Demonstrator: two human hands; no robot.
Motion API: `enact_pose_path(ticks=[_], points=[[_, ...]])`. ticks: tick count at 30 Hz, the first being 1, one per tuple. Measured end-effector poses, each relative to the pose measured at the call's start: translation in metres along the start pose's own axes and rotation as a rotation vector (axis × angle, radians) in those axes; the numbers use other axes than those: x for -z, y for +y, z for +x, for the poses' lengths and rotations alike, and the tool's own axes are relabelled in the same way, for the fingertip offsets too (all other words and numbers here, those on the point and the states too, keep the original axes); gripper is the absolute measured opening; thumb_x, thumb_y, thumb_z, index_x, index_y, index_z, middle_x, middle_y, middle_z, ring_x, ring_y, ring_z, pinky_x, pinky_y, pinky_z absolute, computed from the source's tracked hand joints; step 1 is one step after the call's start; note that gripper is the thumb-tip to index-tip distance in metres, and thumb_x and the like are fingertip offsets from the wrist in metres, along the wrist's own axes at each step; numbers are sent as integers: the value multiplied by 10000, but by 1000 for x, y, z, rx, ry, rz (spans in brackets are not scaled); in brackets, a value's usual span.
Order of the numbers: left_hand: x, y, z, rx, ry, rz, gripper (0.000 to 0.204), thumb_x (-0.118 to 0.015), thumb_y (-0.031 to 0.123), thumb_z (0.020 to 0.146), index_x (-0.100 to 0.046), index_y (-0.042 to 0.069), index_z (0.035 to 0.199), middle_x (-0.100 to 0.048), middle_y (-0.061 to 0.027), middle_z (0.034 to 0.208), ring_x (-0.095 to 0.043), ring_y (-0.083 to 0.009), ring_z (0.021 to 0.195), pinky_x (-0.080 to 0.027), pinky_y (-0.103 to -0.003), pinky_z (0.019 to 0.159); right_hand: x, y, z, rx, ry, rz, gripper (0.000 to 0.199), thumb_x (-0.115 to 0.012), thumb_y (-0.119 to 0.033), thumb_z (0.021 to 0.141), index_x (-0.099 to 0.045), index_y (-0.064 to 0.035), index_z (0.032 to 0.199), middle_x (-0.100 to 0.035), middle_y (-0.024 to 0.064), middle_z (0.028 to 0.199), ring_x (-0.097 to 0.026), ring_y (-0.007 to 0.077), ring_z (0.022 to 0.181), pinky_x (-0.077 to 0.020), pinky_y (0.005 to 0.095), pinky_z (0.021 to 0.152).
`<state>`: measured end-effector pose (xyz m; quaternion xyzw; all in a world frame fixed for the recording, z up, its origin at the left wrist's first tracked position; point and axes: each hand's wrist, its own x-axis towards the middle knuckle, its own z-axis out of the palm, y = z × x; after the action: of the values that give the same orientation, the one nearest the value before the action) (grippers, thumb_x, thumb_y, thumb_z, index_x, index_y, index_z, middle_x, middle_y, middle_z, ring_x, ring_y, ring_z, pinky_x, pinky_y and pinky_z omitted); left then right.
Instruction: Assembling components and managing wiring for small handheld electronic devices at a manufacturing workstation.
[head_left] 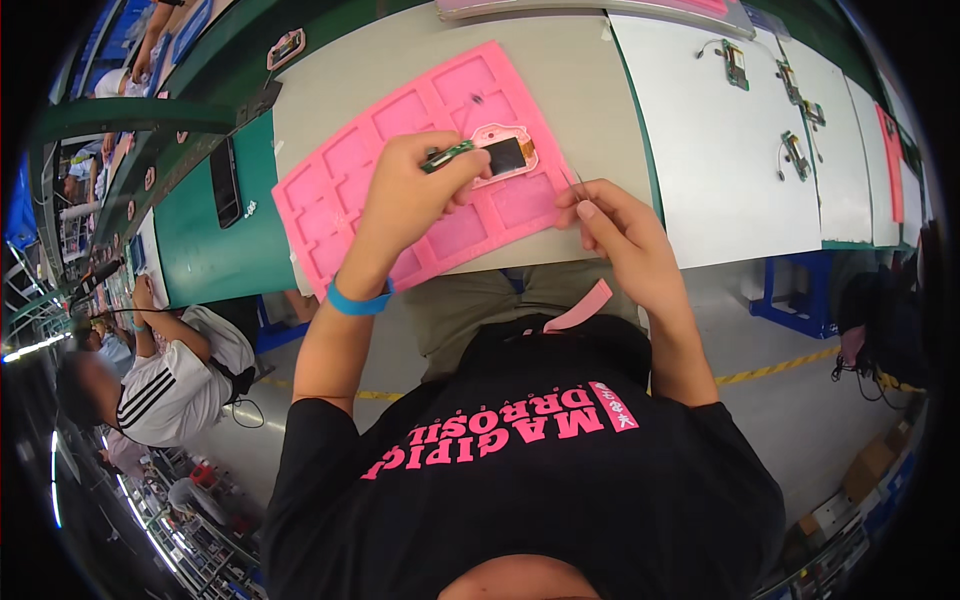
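My left hand [408,195] pinches a small green circuit board [447,156] over a pink foam tray [350,150] with recessed compartments. Beside those fingers, a pale pink shell [486,134] with a dark rectangular screen [508,155] lies in the tray's right part; my fingertips overlap its left edge. At the tray's right edge, the fingers of my right hand [628,240] are closed on thin metal tweezers [580,182], their tips pointing up and away. A small dark part on a wire [477,99] rests in the compartment beyond the shell. A blue band circles my left wrist.
Several green circuit boards with wires [736,66] lie on the white sheet to the right. A dark phone [226,182] sits on the green mat at left. Another pink shell [286,48] rests at the far left. A seated co-worker [185,370] is at the left.
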<state>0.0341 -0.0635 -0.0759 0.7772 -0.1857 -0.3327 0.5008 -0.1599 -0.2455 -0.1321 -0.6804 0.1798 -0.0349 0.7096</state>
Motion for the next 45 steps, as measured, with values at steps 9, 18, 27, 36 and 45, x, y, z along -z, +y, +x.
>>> enact_pose_path(ticks=[9, 18, 27, 36, 45], points=[[-2, -4, 5, 3, -101, -86, 167, -724, 177, 958, -742, 15, 920, -650, -45, 683, -565, -117, 614, -463, -237, 577, 9, 3, 2, 1, 60, -63, 262, -538, -60, 1072, -682, 6, 1281, -710, 61, 1014, -559, 103, 808, -405, 210, 664], [-8, 9, 9, -112, -148, 142, 237, -765, 226, 946, -691, 27, 1051, -719, -70, 776, -655, -166, 709, -532, -288, 694, 10, -1, 0, -136, -59, 174, 225, -530, -83, 1100, -654, -10, 1273, -754, 91, 954, -599, 101, 682, -447, 208, 593], [-39, -7, 39, -169, 10, 358, 158, -740, 139, 948, -668, 7, 996, -733, -83, 825, -656, -194, 694, -520, -322, 668, -3, -12, 7, -325, -226, 426, 158, -487, -182, 1153, -545, -40, 1194, -721, 130, 724, -510, 148, 407, -415, 248, 429], [-38, -14, 31, -216, 73, 227, 142, -733, 121, 944, -661, 9, 991, -711, -71, 794, -605, -176, 660, -497, -312, 640, -23, -7, 21, -375, -245, 499, 179, -459, -217, 1165, -497, -43, 1158, -662, 134, 626, -461, 153, 368, -381, 258, 387], [-38, -23, 29, -292, 73, 226, 154, -725, 118, 963, -653, 1, 1031, -709, -66, 799, -604, -165, 666, -495, -299, 635, -34, -4, 23, -355, -193, 520, 162, -461, -211, 1163, -489, -57, 1122, -647, 121, 609, -414, 145, 355, -359, 254, 377]])
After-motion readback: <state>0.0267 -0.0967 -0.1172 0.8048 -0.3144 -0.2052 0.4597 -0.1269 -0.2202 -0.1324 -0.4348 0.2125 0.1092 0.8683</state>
